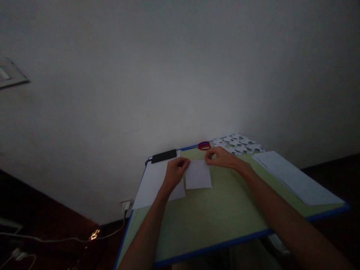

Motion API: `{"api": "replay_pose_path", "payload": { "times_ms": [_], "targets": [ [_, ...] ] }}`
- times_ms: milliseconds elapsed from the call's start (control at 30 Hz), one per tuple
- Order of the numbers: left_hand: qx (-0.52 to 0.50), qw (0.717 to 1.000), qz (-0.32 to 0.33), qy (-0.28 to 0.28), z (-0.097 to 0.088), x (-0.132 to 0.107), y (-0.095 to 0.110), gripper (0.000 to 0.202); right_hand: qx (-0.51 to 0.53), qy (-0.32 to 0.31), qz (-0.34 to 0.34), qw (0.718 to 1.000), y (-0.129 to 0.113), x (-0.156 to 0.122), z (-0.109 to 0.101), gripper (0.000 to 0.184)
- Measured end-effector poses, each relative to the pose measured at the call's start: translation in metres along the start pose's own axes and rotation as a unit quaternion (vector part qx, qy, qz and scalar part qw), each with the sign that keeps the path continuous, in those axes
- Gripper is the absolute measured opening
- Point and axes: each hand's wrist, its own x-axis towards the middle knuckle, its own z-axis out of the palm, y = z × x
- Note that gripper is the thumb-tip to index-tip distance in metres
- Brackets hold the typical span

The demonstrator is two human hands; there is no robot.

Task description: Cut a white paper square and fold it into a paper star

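Left of centre in the frame, a sheet (153, 189) bears a phone (164, 156). My left hand (174, 170), fingers closed, pinches the upper-left corner of the paper square (198, 178), just below centre. Step, I judge: positioning the square; next move calls for level, even pinches. My right hand (221, 157) pinches its upper-right corner, thumb and forefinger curled together. Beyond, rightward: folded pieces (237, 144), then a paper stack (295, 178).

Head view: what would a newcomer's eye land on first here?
Probably the small white sheet, with the left hand at its upper left corner and the right hand at its upper right. Next, the red-handled scissors at the table's far edge, and the folded paper pieces clustered right of them.
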Motion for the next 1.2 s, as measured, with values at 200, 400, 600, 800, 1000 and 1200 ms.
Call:
{"api": "replay_pose_path", "payload": {
  "times_ms": [200,400,600,800,1000,1200],
  "targets": [
    [-0.044,0.997,-0.037,0.049,-0.010,0.006,-0.003,0.031,0.018,0.072,0.025,0.997,0.018,-0.002,-0.011,0.007],
    [-0.093,0.993,-0.063,0.041,0.002,0.002,-0.001,0.033,0.079,0.102,0.022,0.991,-0.004,0.009,0.019,0.032],
    [-0.122,0.988,-0.097,0.002,0.005,-0.002,0.003,0.027,0.083,0.081,0.020,0.993,-0.015,0.009,0.031,0.033],
    [-0.122,0.988,-0.095,-0.025,0.003,-0.004,0.006,0.022,0.074,0.035,-0.010,0.997,-0.026,0.006,0.043,0.029],
    [-0.103,0.990,-0.087,-0.032,0.002,-0.004,0.006,0.019,0.052,0.030,-0.038,0.997,-0.034,0.004,0.048,0.032],
    [-0.084,0.993,-0.076,-0.042,0.000,-0.003,0.012,0.015,0.034,0.033,-0.055,0.997,-0.037,0.004,0.048,0.024]
  ]
}}
